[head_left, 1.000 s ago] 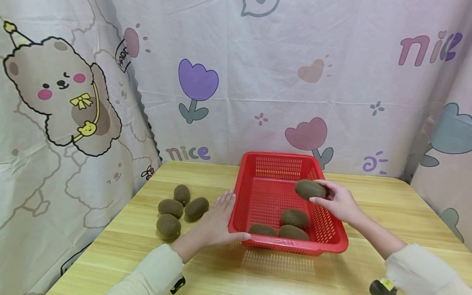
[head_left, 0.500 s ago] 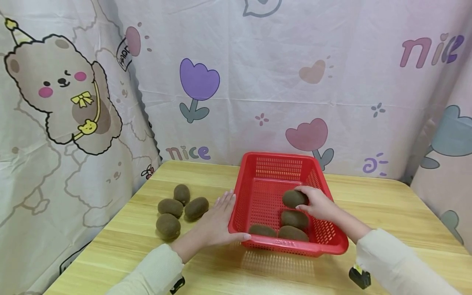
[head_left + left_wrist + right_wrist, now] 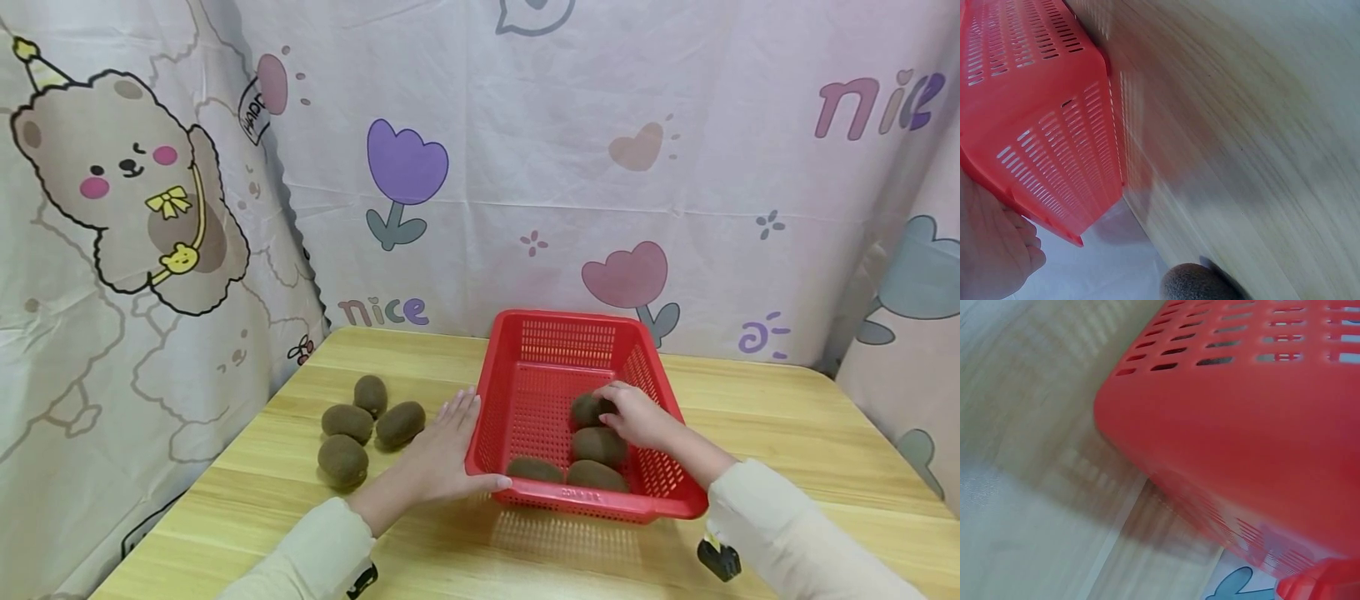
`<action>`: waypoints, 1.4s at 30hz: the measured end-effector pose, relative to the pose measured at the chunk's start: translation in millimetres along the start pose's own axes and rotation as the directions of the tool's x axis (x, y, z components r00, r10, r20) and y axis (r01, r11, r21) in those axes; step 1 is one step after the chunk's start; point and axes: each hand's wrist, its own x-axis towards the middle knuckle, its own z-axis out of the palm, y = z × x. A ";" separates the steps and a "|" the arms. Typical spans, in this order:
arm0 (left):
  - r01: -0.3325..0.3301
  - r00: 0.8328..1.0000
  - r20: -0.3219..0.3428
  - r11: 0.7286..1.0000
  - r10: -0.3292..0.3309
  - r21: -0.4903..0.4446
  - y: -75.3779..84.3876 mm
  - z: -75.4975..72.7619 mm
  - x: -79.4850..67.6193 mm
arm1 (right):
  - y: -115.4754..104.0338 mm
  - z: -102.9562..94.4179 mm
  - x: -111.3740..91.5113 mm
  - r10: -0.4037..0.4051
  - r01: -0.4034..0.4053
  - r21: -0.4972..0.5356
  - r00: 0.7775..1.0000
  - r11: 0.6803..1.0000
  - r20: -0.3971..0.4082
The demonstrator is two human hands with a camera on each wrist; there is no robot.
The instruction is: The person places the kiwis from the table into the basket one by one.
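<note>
In the head view my right hand reaches into the red plastic basket and holds a brown kiwifruit low over its floor, fingers on top and thumb at the near side. Right behind a second kiwifruit, the held one lines up with it. Two more kiwis lie along the near wall, among them one at the left. My left hand rests with straight fingers along the basket's left rim, thumb at the near corner. The left wrist view shows that hand against the rim. My right hand is out of sight in the right wrist view.
Left of my left hand, several loose kiwis lie grouped on the wooden table. A printed curtain hangs behind the table and along its sides. The basket's outer wall fills much of the right wrist view.
My right hand has carried the kiwifruit left and down, from over the basket's right side to beside the other kiwis. My left hand has stayed on the rim.
</note>
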 end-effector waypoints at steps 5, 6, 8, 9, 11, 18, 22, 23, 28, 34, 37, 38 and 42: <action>0.010 1.000 0.003 1.000 -0.010 -0.015 -0.5 1.0 0.2 | -1.4 -6.7 -5.2 0.005 -0.004 0.031 1.000 1.000 -0.023; 0.010 1.000 0.003 1.000 -0.010 -0.017 -0.6 1.1 0.1 | -2.0 -8.7 -7.1 0.007 -0.006 0.034 0.999 0.999 -0.037; 0.012 1.000 0.004 1.000 -0.012 -0.018 -0.5 1.0 0.1 | -3.2 -12.4 -11.5 0.018 -0.015 0.045 0.997 0.999 -0.070; 0.013 1.000 0.004 1.000 -0.012 -0.019 -0.3 1.0 -0.2 | -4.0 -14.3 -13.9 0.020 -0.016 0.050 0.996 0.999 -0.087; 0.012 1.000 -0.002 1.000 -0.012 -0.018 -0.6 1.2 -0.5 | -5.1 -17.7 -19.0 0.015 -0.007 0.064 0.992 0.998 -0.124; -0.008 0.999 -0.037 1.000 0.007 -0.018 -0.5 0.6 -1.4 | -8.4 -27.2 -40.0 0.061 -0.044 0.092 0.981 0.995 -0.184; -0.057 0.995 -0.079 0.998 0.055 -0.020 -4.9 3.7 -3.6 | -9.6 -30.7 -53.4 0.122 -0.111 0.074 0.979 0.991 -0.163; -0.072 0.993 -0.095 0.997 0.070 -0.018 -7.0 4.8 -4.6 | -9.1 -31.1 -56.4 0.129 -0.120 0.069 0.979 0.990 -0.158; -0.167 0.960 -0.219 0.985 0.173 0.046 -21.6 10.0 -11.5 | -6.9 -32.2 -71.2 0.177 -0.175 0.028 0.977 0.984 -0.117; -0.196 0.920 -0.315 0.971 0.231 0.140 -41.7 10.9 -19.2 | -7.7 -28.8 -85.5 0.227 -0.229 -0.033 0.973 0.973 -0.043; -0.194 0.916 -0.325 0.969 0.235 0.155 -52.2 10.9 -23.7 | -8.2 -25.5 -90.8 0.230 -0.231 -0.049 0.973 0.972 -0.028; -0.192 0.916 -0.326 0.968 0.235 0.159 -55.6 10.8 -25.4 | -8.2 -24.6 -92.2 0.229 -0.230 -0.047 0.973 0.972 -0.026; -0.167 0.920 -0.329 0.972 0.213 0.163 -67.6 9.2 -33.3 | -8.5 -23.3 -95.6 0.228 -0.228 -0.021 0.974 0.973 -0.013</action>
